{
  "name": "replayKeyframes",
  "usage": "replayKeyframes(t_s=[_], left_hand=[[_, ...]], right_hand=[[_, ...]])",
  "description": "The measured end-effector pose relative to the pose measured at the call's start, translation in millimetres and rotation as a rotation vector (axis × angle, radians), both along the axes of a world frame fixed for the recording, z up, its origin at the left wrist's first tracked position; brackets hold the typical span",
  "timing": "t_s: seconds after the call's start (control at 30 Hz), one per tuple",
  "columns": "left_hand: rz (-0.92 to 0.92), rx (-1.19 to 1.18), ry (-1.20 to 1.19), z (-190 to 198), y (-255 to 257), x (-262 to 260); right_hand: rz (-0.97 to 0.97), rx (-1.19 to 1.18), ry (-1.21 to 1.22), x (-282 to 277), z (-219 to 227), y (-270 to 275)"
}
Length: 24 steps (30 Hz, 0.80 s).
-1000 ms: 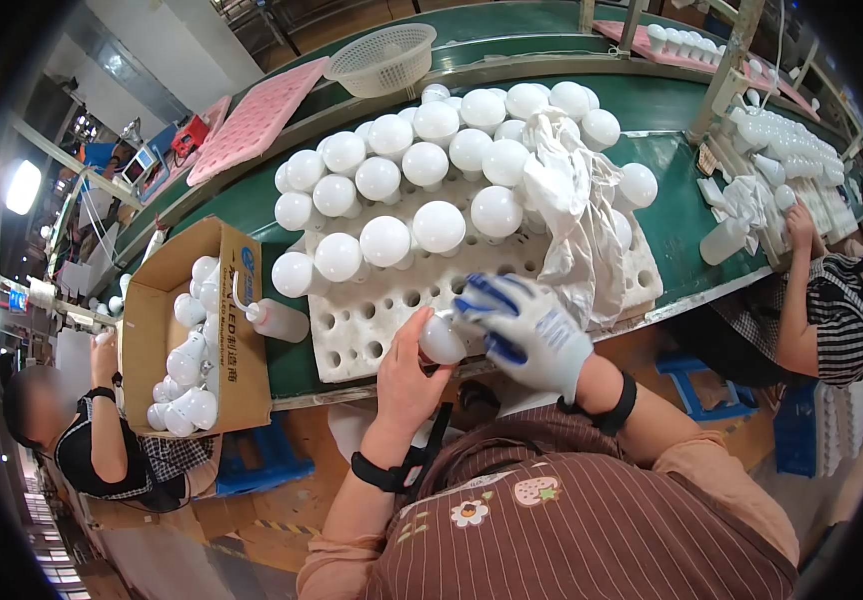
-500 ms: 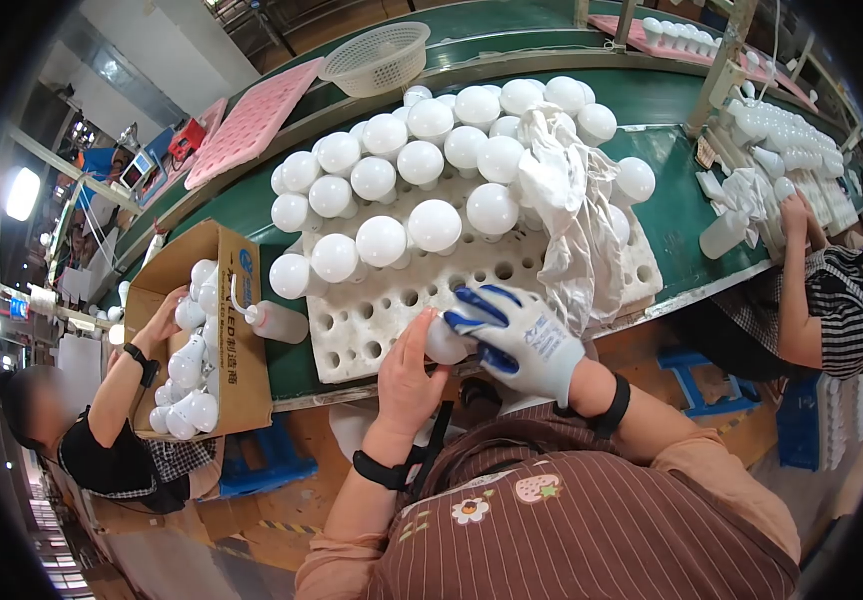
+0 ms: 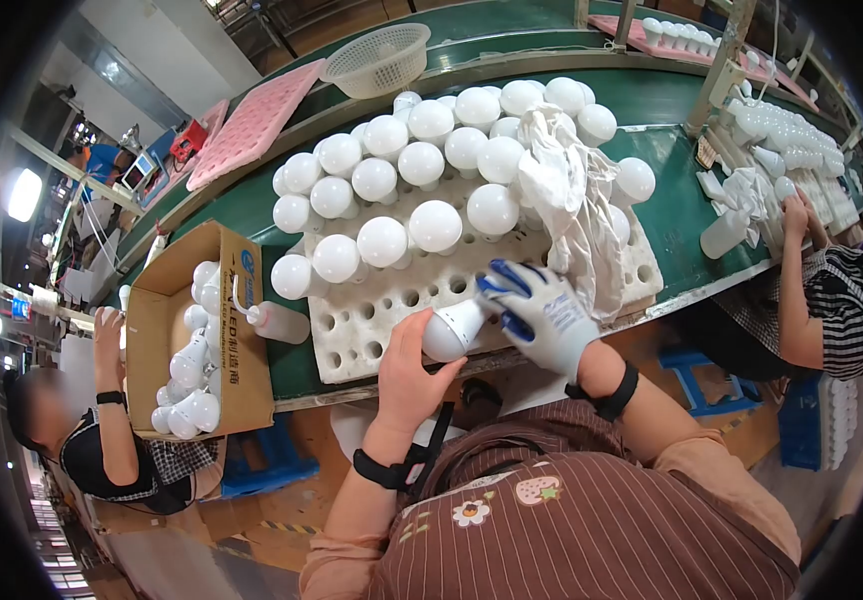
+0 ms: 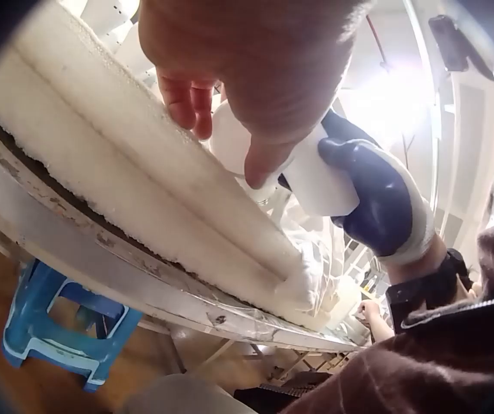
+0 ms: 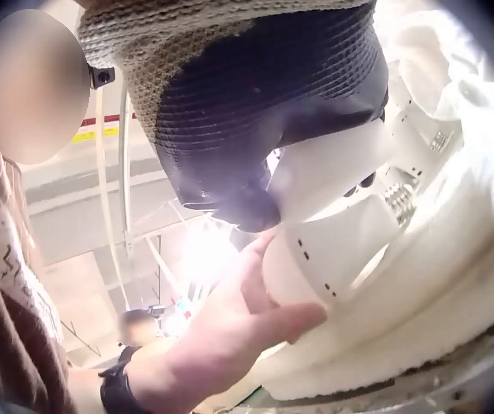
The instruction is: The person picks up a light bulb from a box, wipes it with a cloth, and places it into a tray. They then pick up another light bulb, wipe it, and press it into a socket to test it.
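The bare left hand [image 3: 402, 380] grips a white bulb [image 3: 449, 335] by its round globe, over the tray's near edge. Just right of the bulb's neck is the gloved right hand [image 3: 549, 315]. In the left wrist view its blue fingers [image 4: 376, 185] curl round a smooth white piece [image 4: 326, 177]; what it is I cannot tell. The right wrist view shows this piece [image 5: 329, 168] beside the bulb [image 5: 333, 250], whose screw base points away from the left hand [image 5: 221, 336]. Rows of bulbs [image 3: 437, 226] stand in the holed white tray [image 3: 342, 300].
White cloth [image 3: 562, 190] lies over the tray's right part. To the left are a squeeze bottle [image 3: 282, 322] and a carton [image 3: 249, 375] of bulbs. A white basket [image 3: 377, 60] and a pink tray [image 3: 257, 120] lie behind. People sit at both sides.
The right hand has shifted slightly right, off the bulb's near end, and the bulb's neck now shows. The person at left reached into the carton and has drawn the hand back out.
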<state>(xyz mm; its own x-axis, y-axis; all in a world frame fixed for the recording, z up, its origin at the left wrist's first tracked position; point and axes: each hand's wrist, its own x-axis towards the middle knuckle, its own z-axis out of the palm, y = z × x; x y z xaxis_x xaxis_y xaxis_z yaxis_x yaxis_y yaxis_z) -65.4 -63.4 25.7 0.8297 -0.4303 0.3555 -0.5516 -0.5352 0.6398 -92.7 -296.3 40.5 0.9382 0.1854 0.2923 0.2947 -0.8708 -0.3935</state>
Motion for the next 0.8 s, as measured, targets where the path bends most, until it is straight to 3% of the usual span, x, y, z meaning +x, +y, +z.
replayKeyframes(t_s=[0.1,0.13,0.17,0.27,0.37,0.43,0.5,0.6,0.63,0.7,0.8], left_hand=[[0.046,-0.115,0.321,15,-2,-1],[0.075,-0.193,0.482,16,-4,-1],[0.074,-0.192,0.486,11,-4,-1],[0.006,0.062,-0.011,4,-6,2],[0.014,0.102,-0.130,-1,-3,7],[-0.002,0.070,-0.126,3,-4,10],[0.028,-0.068,0.276,13,-4,6],[0.043,-0.118,0.438,16,-7,4],[0.042,-0.118,0.438,12,-7,4],[-0.016,0.041,0.025,2,-6,6],[-0.001,0.037,-0.009,1,-6,10]], right_hand=[[0.022,0.070,-0.056,-3,7,-3],[0.078,0.101,-0.091,-10,16,5],[0.180,0.150,-0.118,-13,18,12],[0.207,0.102,-0.082,-13,2,25],[0.039,0.006,-0.084,-8,-3,7],[-0.017,0.015,-0.049,-3,-4,0],[0.019,0.104,-0.105,-4,4,-3],[0.166,0.113,-0.132,-15,13,19],[0.213,0.103,-0.137,-16,8,25],[0.195,0.124,-0.121,-12,0,24],[-0.001,0.007,-0.091,-7,-2,5]])
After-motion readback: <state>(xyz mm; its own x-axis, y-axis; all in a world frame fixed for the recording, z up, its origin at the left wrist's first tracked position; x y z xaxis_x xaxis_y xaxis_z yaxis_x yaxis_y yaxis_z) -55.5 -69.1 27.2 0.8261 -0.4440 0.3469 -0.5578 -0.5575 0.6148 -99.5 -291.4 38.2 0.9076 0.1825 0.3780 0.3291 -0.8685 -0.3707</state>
